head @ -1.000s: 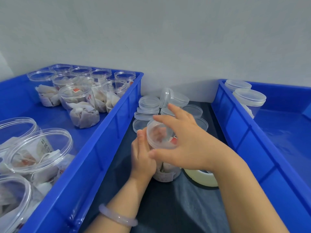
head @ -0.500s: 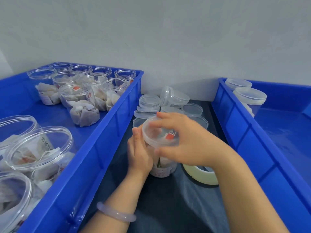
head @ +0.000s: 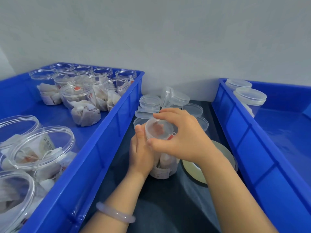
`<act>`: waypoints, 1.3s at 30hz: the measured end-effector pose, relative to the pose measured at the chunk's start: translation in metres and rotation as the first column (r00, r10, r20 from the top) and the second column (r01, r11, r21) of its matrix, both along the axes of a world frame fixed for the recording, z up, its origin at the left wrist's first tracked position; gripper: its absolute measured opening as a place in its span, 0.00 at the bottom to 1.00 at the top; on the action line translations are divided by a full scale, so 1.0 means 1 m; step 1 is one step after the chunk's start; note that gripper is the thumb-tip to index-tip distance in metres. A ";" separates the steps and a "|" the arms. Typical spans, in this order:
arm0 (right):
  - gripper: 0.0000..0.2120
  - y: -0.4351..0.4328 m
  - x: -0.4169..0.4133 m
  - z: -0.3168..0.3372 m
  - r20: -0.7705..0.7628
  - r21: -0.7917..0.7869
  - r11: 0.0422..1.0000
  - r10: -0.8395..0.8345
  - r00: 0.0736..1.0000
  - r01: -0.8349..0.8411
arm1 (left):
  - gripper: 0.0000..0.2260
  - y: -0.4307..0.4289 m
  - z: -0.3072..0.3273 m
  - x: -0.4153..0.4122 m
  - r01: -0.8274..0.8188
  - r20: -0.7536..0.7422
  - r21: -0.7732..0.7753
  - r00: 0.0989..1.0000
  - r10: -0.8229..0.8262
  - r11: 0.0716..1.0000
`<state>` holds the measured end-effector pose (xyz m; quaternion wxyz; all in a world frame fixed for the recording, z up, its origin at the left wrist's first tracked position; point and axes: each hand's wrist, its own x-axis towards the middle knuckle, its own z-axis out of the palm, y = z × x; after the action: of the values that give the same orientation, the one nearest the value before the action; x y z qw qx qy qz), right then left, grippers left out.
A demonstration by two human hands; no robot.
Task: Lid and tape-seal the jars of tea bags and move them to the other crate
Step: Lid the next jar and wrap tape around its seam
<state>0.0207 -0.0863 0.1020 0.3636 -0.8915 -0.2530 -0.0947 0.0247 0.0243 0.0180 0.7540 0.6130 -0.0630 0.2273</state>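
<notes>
Jar [head: 164, 167] of tea bags upright on dark strip between left crate [head: 94, 158] wall and right crate [head: 242, 132] wall, tape roll [head: 193, 170] just beside its right. Left hand [head: 142, 152] wrapped around jar side; right hand [head: 181, 137] grips lid [head: 159, 129] on jar mouth. Loose lids [head: 149, 101] crowd far end; near strip open
</notes>
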 end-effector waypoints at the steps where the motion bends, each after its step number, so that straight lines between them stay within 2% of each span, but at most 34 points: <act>1: 0.30 -0.002 0.002 -0.001 -0.012 0.026 1.000 -0.007 1.000 0.007 | 0.30 0.004 0.005 -0.001 0.085 0.002 0.049 0.996 -0.085 0.995; 3: 0.28 -0.008 0.007 -0.002 -0.049 0.075 0.997 0.011 0.999 -0.008 | 0.40 0.016 0.009 -0.002 0.273 -0.008 0.198 0.961 -0.277 0.941; 5: 0.28 -0.013 0.009 -0.002 -0.124 0.083 0.996 0.053 0.991 -0.043 | 0.44 0.023 0.013 -0.005 0.358 -0.069 0.332 0.932 -0.356 0.873; 7: 0.29 -0.012 0.010 -0.005 -0.147 0.075 0.997 0.038 0.988 -0.027 | 0.46 0.022 0.012 -0.006 0.273 -0.101 0.456 0.961 -0.256 0.847; 8: 0.29 -0.009 0.009 -0.007 -0.136 0.094 0.996 0.006 0.991 0.007 | 0.44 0.019 0.012 -0.005 0.202 -0.106 0.493 0.979 -0.173 0.846; 11: 0.28 0.006 0.002 -0.016 -0.033 0.138 0.983 -0.114 0.993 0.118 | 0.35 0.012 0.010 -0.002 0.070 -0.116 0.516 0.993 -0.012 0.854; 14: 0.27 0.013 0.001 -0.022 0.068 0.139 0.975 -0.184 0.981 0.173 | 0.33 0.013 0.006 -0.001 0.048 -0.127 0.526 0.992 0.022 0.849; 17: 0.35 0.013 0.006 -0.027 0.071 0.158 0.979 -0.141 0.988 0.128 | 0.29 0.013 0.009 0.000 -0.005 -0.083 0.498 0.995 0.053 0.867; 19: 0.43 0.003 0.007 -0.030 -0.021 0.157 0.977 -0.140 0.990 0.142 | 0.32 0.014 0.008 0.001 -0.056 -0.068 0.416 0.993 0.092 0.908; 21: 0.46 -0.017 0.006 -0.032 -0.213 0.064 0.970 -0.217 0.953 0.235 | 0.42 0.018 0.003 -0.001 -0.095 -0.097 0.367 0.985 0.140 0.925; 22: 0.43 -0.029 0.004 -0.035 -0.287 -0.046 0.957 -0.288 0.914 0.287 | 0.46 0.020 0.000 -0.002 -0.105 -0.109 0.380 0.982 0.157 0.919; 23: 0.37 -0.042 0.001 -0.039 -0.307 -0.185 0.928 -0.367 0.878 0.323 | 0.50 0.021 -0.002 -0.003 -0.104 -0.115 0.391 0.980 0.161 0.915; 25: 0.26 -0.056 -0.008 -0.048 -0.205 -0.427 0.833 -0.469 0.859 0.353 | 0.53 0.020 -0.003 -0.003 -0.091 -0.120 0.373 0.982 0.145 0.923; 27: 0.26 -0.059 -0.019 -0.058 -0.145 -0.550 0.774 -0.457 0.878 0.312 | 0.50 0.019 -0.003 -0.003 -0.087 -0.136 0.329 0.981 0.138 0.940; 29: 0.27 -0.057 -0.023 -0.063 -0.160 -0.568 0.774 -0.439 0.884 0.281 | 0.40 0.020 -0.005 -0.002 -0.074 -0.159 0.327 0.978 0.132 0.942; 31: 0.24 -0.056 -0.023 -0.064 -0.134 -0.526 0.796 -0.424 0.895 0.299 | 0.34 0.020 -0.005 -0.004 -0.035 -0.170 0.325 0.981 0.095 0.945; 33: 0.22 -0.056 -0.023 -0.063 -0.006 -0.437 0.829 -0.391 0.920 0.349 | 0.34 0.018 -0.003 -0.006 -0.019 -0.154 0.324 0.985 0.072 0.946; 35: 0.20 -0.056 -0.026 -0.062 0.104 -0.171 0.904 -0.378 0.920 0.391 | 0.34 0.018 -0.003 -0.006 -0.025 -0.138 0.332 0.988 0.075 0.943; 36: 0.20 -0.055 -0.028 -0.059 0.111 0.005 0.922 -0.386 0.916 0.388 | 0.34 0.019 -0.003 -0.006 -0.028 -0.134 0.336 0.988 0.077 0.942; 38: 0.20 -0.052 -0.032 -0.054 0.113 0.330 0.883 -0.388 0.915 0.334 | 0.35 0.017 -0.003 -0.007 -0.031 -0.131 0.351 0.988 0.082 0.936; 39: 0.20 -0.050 -0.035 -0.052 0.142 0.431 0.855 -0.380 0.914 0.288 | 0.38 0.015 -0.001 -0.010 -0.040 -0.131 0.362 0.987 0.093 0.931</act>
<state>-0.0139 -0.1363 0.0502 0.4856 -0.8120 -0.1076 -0.3053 0.0150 0.0392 0.0169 0.6241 0.7569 -0.0273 0.1920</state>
